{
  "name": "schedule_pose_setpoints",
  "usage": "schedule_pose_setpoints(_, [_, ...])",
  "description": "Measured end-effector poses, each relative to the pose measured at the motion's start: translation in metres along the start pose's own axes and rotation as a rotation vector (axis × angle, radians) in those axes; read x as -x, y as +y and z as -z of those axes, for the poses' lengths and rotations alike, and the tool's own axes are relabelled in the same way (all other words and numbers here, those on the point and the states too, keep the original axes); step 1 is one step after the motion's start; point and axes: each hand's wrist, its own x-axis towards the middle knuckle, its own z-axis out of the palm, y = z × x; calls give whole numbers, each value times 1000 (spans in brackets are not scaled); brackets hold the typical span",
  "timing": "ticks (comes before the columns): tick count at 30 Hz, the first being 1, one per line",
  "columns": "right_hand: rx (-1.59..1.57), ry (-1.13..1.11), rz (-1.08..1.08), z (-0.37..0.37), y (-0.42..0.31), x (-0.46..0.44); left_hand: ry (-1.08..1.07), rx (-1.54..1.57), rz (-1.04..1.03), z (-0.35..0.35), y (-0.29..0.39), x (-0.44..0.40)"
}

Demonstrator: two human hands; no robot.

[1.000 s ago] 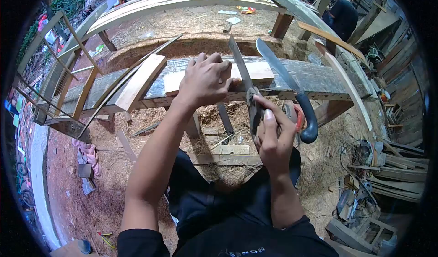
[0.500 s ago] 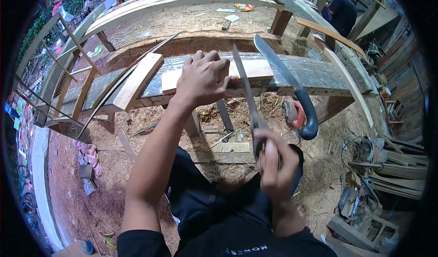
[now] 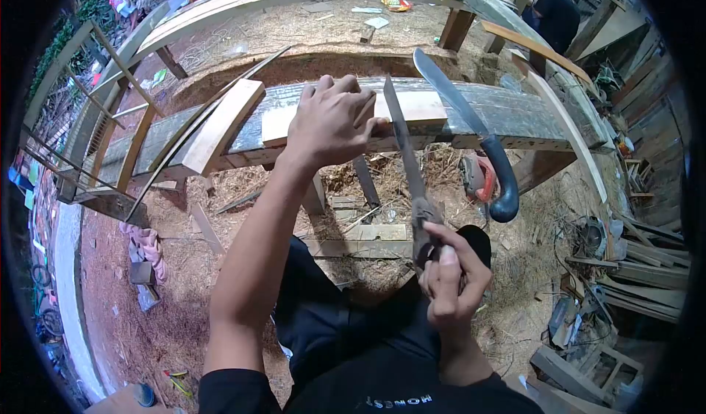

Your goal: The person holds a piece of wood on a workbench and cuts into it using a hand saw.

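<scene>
A pale short board (image 3: 415,107) lies across the dark, worn bench plank (image 3: 507,112). My left hand (image 3: 327,123) presses on it from above, its fingers curled over the board. My right hand (image 3: 456,285) is wrapped around the handle of a handsaw (image 3: 409,156). The saw's narrow blade crosses the board just right of my left hand, its tip pointing away from me. Right of the saw, a machete (image 3: 452,98) with a black handle rests on the plank, the handle hanging over the near edge.
Another pale wooden piece (image 3: 224,123) lies on the plank to the left, beside thin strips and a wooden frame (image 3: 103,112). Below is a red-handled tool (image 3: 485,182). Scrap wood (image 3: 640,282) is piled at right. A person (image 3: 557,17) is in the background.
My right hand has drawn the saw slightly back toward me. My left hand stays on the board. The whole view has shifted a little.
</scene>
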Motion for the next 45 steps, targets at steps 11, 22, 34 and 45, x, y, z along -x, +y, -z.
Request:
schedule_pose_setpoints(11, [-14, 3, -129, 0, 4, 4, 72, -11, -55, -3, -3, 3])
schedule_pose_setpoints(22, [-38, 24, -15, -7, 7, -3, 20, -60, 7, -3, -1, -2])
schedule_pose_setpoints(34, [51, 30, 17, -9, 14, -9, -25, 74, 24, -1, -3, -2])
schedule_pose_setpoints(45, [65, 27, 9, -26, 2, -61, -4, 93, -8, 2, -2, -1])
